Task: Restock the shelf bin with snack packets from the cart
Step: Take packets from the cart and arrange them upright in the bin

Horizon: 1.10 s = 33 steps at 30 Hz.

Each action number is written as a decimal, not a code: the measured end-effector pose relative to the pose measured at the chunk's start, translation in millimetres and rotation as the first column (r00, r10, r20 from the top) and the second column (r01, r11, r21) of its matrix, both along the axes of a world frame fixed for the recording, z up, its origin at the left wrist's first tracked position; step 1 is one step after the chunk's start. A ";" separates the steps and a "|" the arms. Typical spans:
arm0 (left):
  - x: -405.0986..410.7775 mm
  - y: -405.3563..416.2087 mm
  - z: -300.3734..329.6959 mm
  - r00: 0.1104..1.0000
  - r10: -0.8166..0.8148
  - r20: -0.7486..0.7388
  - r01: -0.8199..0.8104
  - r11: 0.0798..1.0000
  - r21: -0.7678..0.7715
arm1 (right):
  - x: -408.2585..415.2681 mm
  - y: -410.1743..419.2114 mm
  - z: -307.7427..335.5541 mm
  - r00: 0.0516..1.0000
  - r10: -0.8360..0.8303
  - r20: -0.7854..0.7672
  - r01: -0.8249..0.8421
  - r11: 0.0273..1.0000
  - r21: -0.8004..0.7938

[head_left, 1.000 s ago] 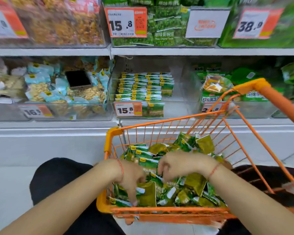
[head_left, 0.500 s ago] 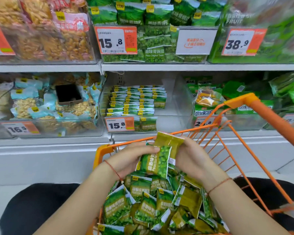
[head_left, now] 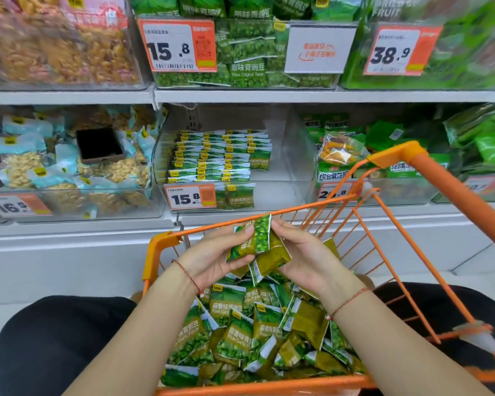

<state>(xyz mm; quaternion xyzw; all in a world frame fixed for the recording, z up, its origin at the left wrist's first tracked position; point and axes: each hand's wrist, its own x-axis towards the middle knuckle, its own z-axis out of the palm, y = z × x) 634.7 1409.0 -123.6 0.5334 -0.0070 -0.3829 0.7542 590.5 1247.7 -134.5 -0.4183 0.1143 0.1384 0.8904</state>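
Nearest you, the orange cart (head_left: 389, 284) sits between your knees, its basket heaped with loose green snack packets (head_left: 249, 335) — plenty left to shelve. Just above that heap, your left hand (head_left: 212, 258) and right hand (head_left: 306, 258) are closed together on a small bundle of packets (head_left: 257, 247), the left thumb pressed on the front packet and the right fingers cupping the ones behind. The bundle looks uneven, with one packet tilted and some showing their olive backs, so you seem to be at the gathering and squaring-up step, not yet carrying anything across.

Beyond the cart's far rim, on the lower shelf, stands the clear shelf bin (head_left: 295, 155) marked by the 15.8 price tag (head_left: 189, 197). Its left part holds tidy rows of the same green packets (head_left: 220, 155), laid flat and overlapping; its right part looks bare. To the left sits a bin of pale blue nut packs (head_left: 69, 167), to the right a bin of mixed green bags (head_left: 383, 155).

The next move calls for turning the bundle so every packet faces one way, then lifting it over the cart rim and through the bin's open front — setting it beside the existing rows in the bare right part, without knocking them askew.
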 end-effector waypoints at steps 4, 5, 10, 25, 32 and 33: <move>4.5 7.9 -0.5 0.991 0.017 0.131 -0.017 1.000 -0.001 | -0.1 -5.7 -0.9 0.994 -0.094 -0.049 0.094 0.996 -0.004; 6.3 9.7 -1.1 0.987 0.033 0.156 -0.033 0.999 -0.006 | -0.1 -8.9 -0.1 0.989 -0.141 -0.049 0.140 0.990 -0.021; 6.0 9.3 -2.3 0.948 0.196 0.253 -0.191 0.981 -0.042 | -5.0 -15.4 9.8 0.951 -0.275 0.143 0.306 0.900 -0.309; 0.1 3.1 -8.0 0.886 0.019 0.463 -0.062 0.995 0.078 | -0.4 -11.9 -2.7 0.843 -0.503 0.192 0.527 0.696 -0.488; -3.5 -10.3 -14.5 0.879 0.103 0.466 -0.190 0.971 0.145 | -3.3 -6.8 -1.1 0.941 -0.333 0.062 0.339 0.918 -0.206; -2.9 -9.8 -14.9 0.873 0.095 0.479 -0.194 0.967 0.163 | -3.9 -5.8 0.3 0.950 -0.305 0.063 0.312 0.929 -0.202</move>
